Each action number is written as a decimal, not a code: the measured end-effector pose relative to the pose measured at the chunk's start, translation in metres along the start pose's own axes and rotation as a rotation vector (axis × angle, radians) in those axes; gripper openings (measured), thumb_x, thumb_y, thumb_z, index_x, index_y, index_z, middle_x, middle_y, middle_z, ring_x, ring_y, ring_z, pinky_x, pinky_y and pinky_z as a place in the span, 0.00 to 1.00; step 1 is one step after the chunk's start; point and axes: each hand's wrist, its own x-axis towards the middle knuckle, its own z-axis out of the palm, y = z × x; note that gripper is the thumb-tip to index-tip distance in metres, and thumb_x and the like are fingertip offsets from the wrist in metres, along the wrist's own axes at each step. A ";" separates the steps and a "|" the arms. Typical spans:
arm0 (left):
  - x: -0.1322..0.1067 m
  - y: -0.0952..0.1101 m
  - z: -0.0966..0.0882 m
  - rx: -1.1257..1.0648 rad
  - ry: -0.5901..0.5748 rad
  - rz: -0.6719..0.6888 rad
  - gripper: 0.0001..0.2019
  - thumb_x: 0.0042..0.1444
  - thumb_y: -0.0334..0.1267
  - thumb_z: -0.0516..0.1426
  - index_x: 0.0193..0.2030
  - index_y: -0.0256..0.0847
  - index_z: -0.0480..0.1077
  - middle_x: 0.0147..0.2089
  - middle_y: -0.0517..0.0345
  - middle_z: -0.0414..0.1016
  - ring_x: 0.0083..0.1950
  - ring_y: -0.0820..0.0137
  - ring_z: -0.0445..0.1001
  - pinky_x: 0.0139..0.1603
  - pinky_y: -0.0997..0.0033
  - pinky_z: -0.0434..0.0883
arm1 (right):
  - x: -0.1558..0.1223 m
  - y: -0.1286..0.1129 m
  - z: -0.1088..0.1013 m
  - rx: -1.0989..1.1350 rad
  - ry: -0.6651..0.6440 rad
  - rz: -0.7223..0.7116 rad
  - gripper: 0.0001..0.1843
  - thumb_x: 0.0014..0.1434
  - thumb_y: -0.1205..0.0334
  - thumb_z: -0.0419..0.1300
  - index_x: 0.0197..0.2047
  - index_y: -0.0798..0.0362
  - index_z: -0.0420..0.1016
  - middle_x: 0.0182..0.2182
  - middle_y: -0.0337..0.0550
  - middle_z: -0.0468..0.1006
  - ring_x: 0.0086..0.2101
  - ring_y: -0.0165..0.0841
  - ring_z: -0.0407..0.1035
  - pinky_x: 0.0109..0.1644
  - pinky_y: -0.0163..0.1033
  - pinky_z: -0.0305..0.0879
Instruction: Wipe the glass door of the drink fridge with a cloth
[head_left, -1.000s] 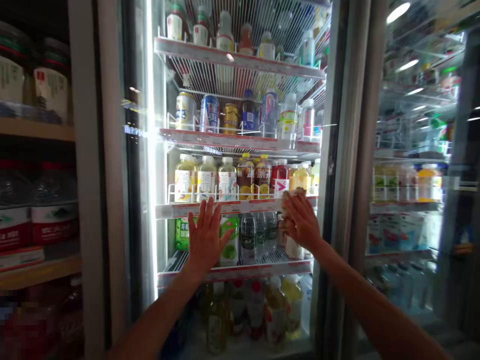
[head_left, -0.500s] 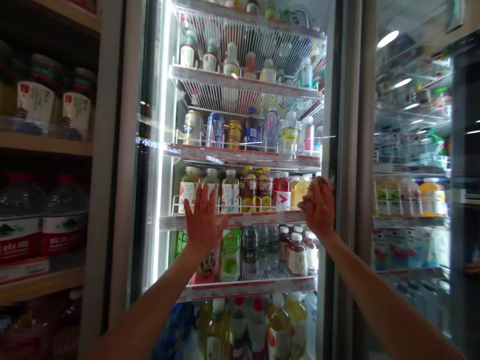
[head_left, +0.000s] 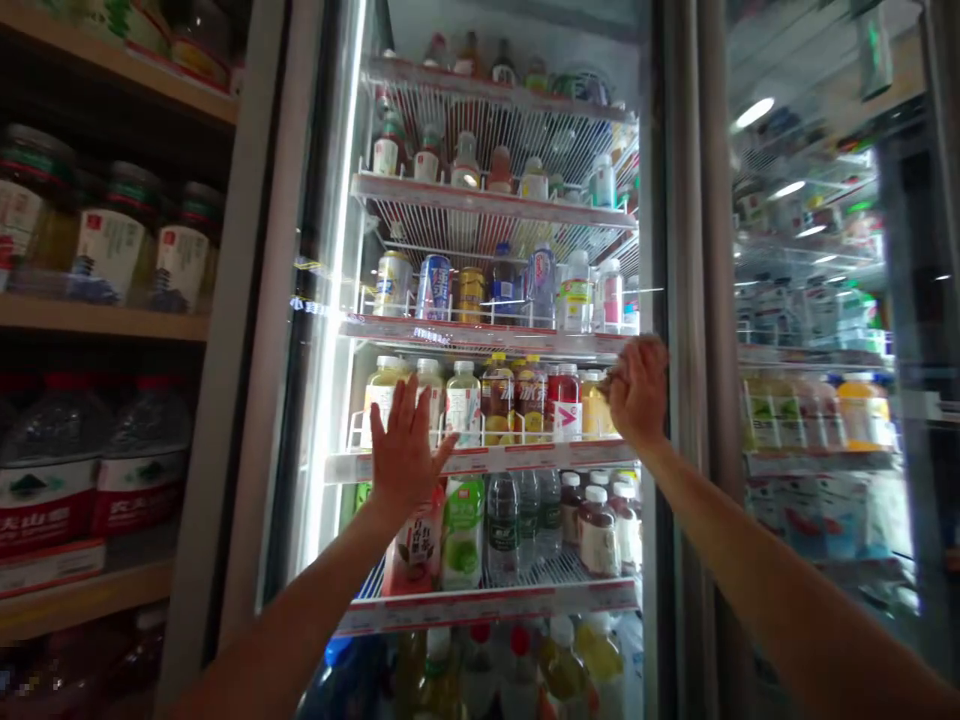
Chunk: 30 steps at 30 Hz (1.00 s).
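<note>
I face a lit drinks fridge with a glass door [head_left: 525,130]. My left hand [head_left: 405,450] lies flat on the glass with its fingers spread, open, level with the shelf rail [head_left: 525,458] below a row of juice bottles [head_left: 465,400]. My right hand [head_left: 639,395] is closed against the glass near the door's right frame [head_left: 671,230]. It pinches a small pale wad [head_left: 613,380], cloth or paper, that I cannot make out clearly. Behind the glass stand cans [head_left: 435,285] and water bottles [head_left: 501,510].
Wooden shelves on the left carry jars [head_left: 112,250] and large water bottles [head_left: 52,460]. A second glass-door fridge [head_left: 817,350] stands to the right, with ceiling lights reflected in its glass. More bottles fill the fridge's bottom shelf [head_left: 487,660].
Both hands have slid up the glass. My right hand went from the middle shelf rail up and right toward the door frame. The view has tilted upward.
</note>
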 end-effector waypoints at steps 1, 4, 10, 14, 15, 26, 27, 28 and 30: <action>0.007 0.000 0.001 -0.001 0.008 -0.001 0.36 0.60 0.51 0.48 0.69 0.39 0.38 0.70 0.42 0.45 0.70 0.56 0.43 0.67 0.46 0.41 | 0.001 -0.006 0.001 0.032 -0.065 -0.078 0.31 0.57 0.67 0.47 0.64 0.53 0.54 0.62 0.51 0.57 0.63 0.45 0.49 0.62 0.61 0.52; 0.030 0.001 0.003 -0.008 0.014 0.008 0.35 0.60 0.52 0.47 0.68 0.37 0.41 0.70 0.42 0.46 0.70 0.57 0.43 0.67 0.46 0.40 | 0.000 -0.022 0.000 0.121 -0.289 -0.366 0.31 0.57 0.67 0.48 0.64 0.49 0.53 0.63 0.45 0.56 0.64 0.42 0.44 0.63 0.59 0.53; 0.046 -0.007 0.007 0.012 -0.010 0.020 0.33 0.60 0.52 0.46 0.68 0.36 0.44 0.69 0.41 0.47 0.70 0.57 0.46 0.67 0.45 0.41 | 0.027 0.003 0.000 -0.004 -0.047 -0.037 0.31 0.56 0.67 0.48 0.63 0.51 0.55 0.61 0.51 0.60 0.61 0.46 0.51 0.61 0.62 0.54; 0.046 -0.011 0.008 0.015 0.005 0.033 0.33 0.60 0.52 0.45 0.67 0.34 0.46 0.69 0.39 0.48 0.70 0.57 0.46 0.67 0.45 0.41 | 0.037 -0.010 0.008 0.047 -0.126 -0.178 0.29 0.56 0.67 0.48 0.62 0.53 0.57 0.60 0.51 0.61 0.62 0.44 0.51 0.62 0.60 0.54; 0.047 -0.012 0.008 0.010 0.002 0.045 0.34 0.59 0.52 0.46 0.67 0.34 0.46 0.69 0.39 0.48 0.70 0.56 0.46 0.67 0.46 0.41 | 0.037 -0.014 0.008 0.071 -0.184 -0.265 0.29 0.56 0.67 0.48 0.62 0.53 0.57 0.61 0.49 0.61 0.62 0.43 0.50 0.63 0.58 0.54; 0.088 -0.025 0.000 0.016 -0.032 -0.012 0.32 0.59 0.49 0.47 0.66 0.33 0.48 0.69 0.40 0.45 0.70 0.56 0.43 0.67 0.46 0.43 | 0.093 -0.021 0.039 0.038 -0.051 -0.062 0.29 0.53 0.67 0.47 0.59 0.63 0.60 0.57 0.60 0.64 0.60 0.45 0.53 0.64 0.57 0.49; 0.088 -0.026 0.000 0.015 -0.028 -0.008 0.32 0.59 0.49 0.46 0.66 0.33 0.48 0.70 0.41 0.45 0.70 0.56 0.43 0.67 0.46 0.42 | 0.092 -0.033 0.042 0.062 -0.114 -0.155 0.29 0.52 0.66 0.48 0.59 0.60 0.60 0.58 0.54 0.64 0.60 0.42 0.53 0.64 0.53 0.51; 0.087 -0.026 0.000 0.015 -0.022 -0.003 0.32 0.59 0.49 0.46 0.66 0.34 0.48 0.70 0.41 0.45 0.70 0.57 0.43 0.67 0.47 0.42 | 0.090 -0.041 0.042 0.086 -0.192 -0.268 0.30 0.52 0.66 0.49 0.59 0.56 0.61 0.59 0.49 0.64 0.60 0.40 0.54 0.64 0.50 0.52; 0.086 -0.028 -0.001 0.022 -0.023 0.010 0.32 0.59 0.49 0.46 0.66 0.35 0.48 0.70 0.43 0.46 0.70 0.58 0.43 0.67 0.48 0.42 | 0.087 -0.046 0.037 0.109 -0.287 -0.415 0.29 0.52 0.65 0.49 0.59 0.52 0.62 0.59 0.42 0.64 0.60 0.36 0.55 0.64 0.45 0.54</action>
